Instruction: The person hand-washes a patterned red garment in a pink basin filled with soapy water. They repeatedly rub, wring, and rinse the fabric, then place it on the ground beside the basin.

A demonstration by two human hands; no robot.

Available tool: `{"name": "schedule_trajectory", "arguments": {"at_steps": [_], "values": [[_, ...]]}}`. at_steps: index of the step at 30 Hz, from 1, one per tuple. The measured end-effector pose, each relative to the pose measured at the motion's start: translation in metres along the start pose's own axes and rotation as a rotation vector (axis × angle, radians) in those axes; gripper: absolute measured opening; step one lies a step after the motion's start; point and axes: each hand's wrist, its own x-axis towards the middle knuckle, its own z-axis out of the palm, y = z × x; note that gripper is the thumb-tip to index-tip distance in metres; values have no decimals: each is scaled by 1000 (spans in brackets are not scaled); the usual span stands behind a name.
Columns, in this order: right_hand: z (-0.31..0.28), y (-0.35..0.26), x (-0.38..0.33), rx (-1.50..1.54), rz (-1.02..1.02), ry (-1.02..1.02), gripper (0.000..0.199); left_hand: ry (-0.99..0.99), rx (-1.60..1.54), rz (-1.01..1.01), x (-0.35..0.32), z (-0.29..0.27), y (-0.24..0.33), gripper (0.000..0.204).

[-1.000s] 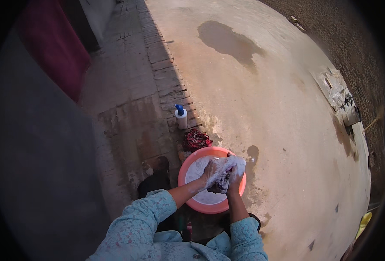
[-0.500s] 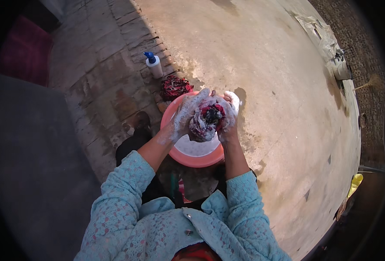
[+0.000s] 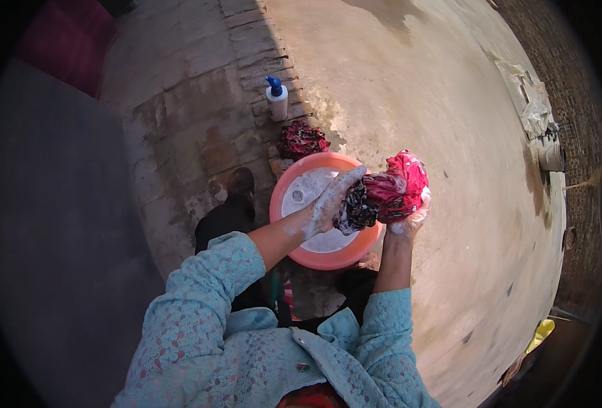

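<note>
Between my hands is a wet, bunched cloth (image 3: pixel 391 192), red and pink with black-and-white patterning. My left hand (image 3: pixel 331 205), covered in suds, is closed on its darker left end. Around the bulging red right end, my right hand (image 3: pixel 415 216) grips from below and the side, with foam on the fingers. Beneath them stands a coral-pink basin (image 3: pixel 284 187) holding whitish, foamy water (image 3: pixel 314 183). The cloth hangs over the basin's right part and past its rim.
Another crumpled red-and-black cloth (image 3: pixel 302 140) lies on the bricks just beyond the basin. Behind it stands a white pump bottle (image 3: pixel 277 105) with a blue top. A pale bucket (image 3: pixel 551 156) and plastic sheeting (image 3: pixel 533 112) sit by the far-right brick wall.
The cloth, earlier balled between both hands over the basin, is now stretched sideways. My right hand has moved right with the red end, and the hands are farther apart. The view has shifted.
</note>
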Motion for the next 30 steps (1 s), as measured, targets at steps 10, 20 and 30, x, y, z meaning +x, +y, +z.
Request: {"name": "schedule_trajectory", "arguments": {"at_steps": [10, 20, 30], "values": [[57, 22, -43, -478, 18, -414, 75, -31, -68, 44, 4, -9, 19, 52], [42, 38, -29, -881, -424, -47, 33, 61, 652, 510, 14, -10, -2, 32], [37, 49, -44, -945, -368, -164, 28, 75, 394, 597, 7, -13, -12, 24]]}}
